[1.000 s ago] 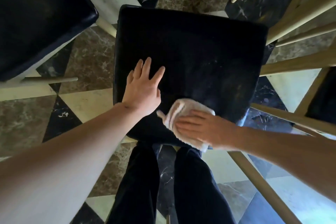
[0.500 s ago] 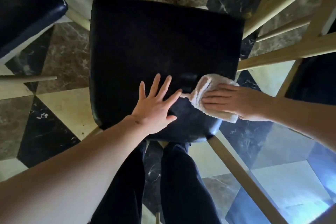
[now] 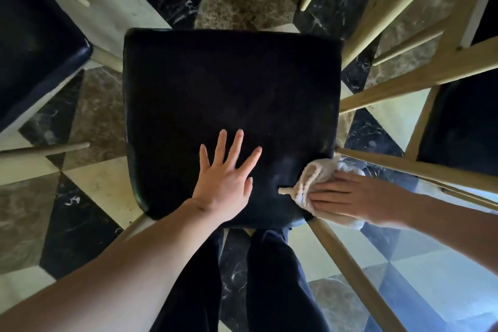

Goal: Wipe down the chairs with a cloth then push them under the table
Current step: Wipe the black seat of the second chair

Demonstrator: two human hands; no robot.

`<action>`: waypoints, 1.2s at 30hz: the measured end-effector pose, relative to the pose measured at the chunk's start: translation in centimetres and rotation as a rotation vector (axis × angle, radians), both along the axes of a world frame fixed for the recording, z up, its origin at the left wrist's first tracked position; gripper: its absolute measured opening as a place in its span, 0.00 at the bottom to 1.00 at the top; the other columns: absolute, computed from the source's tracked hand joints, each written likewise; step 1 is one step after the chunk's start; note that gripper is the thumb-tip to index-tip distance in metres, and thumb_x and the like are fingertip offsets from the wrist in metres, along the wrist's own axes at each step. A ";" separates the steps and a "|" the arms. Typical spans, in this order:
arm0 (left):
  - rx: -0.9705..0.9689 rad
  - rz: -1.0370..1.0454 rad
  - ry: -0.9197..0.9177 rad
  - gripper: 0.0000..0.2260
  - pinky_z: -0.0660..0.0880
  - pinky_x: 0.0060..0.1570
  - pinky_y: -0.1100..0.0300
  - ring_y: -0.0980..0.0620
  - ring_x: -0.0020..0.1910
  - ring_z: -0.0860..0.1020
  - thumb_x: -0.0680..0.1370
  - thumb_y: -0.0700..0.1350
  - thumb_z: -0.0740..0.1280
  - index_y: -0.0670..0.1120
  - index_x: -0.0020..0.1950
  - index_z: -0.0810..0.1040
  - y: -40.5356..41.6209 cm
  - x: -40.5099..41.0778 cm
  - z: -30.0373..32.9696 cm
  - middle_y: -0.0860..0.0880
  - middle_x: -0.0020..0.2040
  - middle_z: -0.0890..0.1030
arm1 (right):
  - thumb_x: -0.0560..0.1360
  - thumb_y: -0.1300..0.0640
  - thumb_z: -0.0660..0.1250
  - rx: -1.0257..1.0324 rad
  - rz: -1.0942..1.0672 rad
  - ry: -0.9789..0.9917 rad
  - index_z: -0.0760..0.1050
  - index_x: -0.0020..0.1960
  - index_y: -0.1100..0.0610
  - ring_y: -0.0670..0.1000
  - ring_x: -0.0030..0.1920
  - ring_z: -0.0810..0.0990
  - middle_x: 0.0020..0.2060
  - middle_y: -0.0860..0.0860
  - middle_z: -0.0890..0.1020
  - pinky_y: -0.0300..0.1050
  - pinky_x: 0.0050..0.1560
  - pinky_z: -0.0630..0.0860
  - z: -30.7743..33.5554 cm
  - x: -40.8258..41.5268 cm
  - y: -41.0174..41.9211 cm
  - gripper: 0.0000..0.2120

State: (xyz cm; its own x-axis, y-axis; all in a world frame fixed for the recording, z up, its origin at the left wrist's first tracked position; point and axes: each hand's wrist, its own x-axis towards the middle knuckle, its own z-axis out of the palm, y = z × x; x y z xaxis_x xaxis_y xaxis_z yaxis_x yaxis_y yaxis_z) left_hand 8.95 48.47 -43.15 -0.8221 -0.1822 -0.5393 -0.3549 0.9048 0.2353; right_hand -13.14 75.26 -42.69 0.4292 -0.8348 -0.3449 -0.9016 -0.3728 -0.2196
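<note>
Cloth sits under our flat right hand at the seat's near right corner. Our left hand presses flat, fingers spread; the unwiped seat stretches ahead of both.

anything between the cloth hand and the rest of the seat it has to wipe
Only the left hand, lying flat with fingers spread on the seat, beside the cloth that the right hand presses at the near right corner. The far part looks bare.

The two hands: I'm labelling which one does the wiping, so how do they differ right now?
The left hand lies bare on the black chair seat, fingers spread; the right hand has its fingers together, pressing the white cloth. The left sits inside the near edge, the right at the near right corner. Both lie flat, fingers straight.
</note>
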 end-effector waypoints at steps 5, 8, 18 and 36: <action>0.020 -0.078 0.033 0.30 0.56 0.75 0.31 0.38 0.82 0.44 0.82 0.53 0.58 0.56 0.83 0.52 -2.0 0.4 0.0 0.44 0.84 0.44 | 0.72 0.69 0.66 -0.009 -0.449 0.128 0.54 0.81 0.59 0.62 0.80 0.56 0.80 0.58 0.60 0.64 0.77 0.57 0.0 -3.9 -7.4 0.41; -0.003 -0.059 0.071 0.28 0.61 0.72 0.32 0.40 0.82 0.53 0.81 0.49 0.62 0.54 0.81 0.61 -4.3 0.6 0.6 0.43 0.84 0.53 | 0.71 0.64 0.69 -0.048 -0.933 0.073 0.57 0.81 0.60 0.59 0.81 0.53 0.80 0.56 0.59 0.61 0.80 0.49 -0.3 -3.0 -13.1 0.41; -0.050 0.117 0.001 0.30 0.59 0.71 0.26 0.39 0.82 0.48 0.81 0.48 0.63 0.54 0.82 0.58 -10.6 1.3 0.7 0.43 0.84 0.50 | 0.70 0.60 0.72 0.064 -0.130 -0.161 0.56 0.81 0.57 0.56 0.80 0.54 0.80 0.53 0.60 0.57 0.79 0.49 -2.1 9.2 -10.7 0.44; -0.129 -0.058 -0.292 0.64 0.55 0.69 0.22 0.30 0.77 0.31 0.68 0.69 0.73 0.47 0.79 0.26 -9.4 0.2 -0.5 0.34 0.76 0.24 | 0.74 0.64 0.67 0.037 -0.619 -0.006 0.55 0.81 0.59 0.56 0.81 0.53 0.81 0.55 0.59 0.59 0.79 0.53 -0.7 -5.7 -18.5 0.39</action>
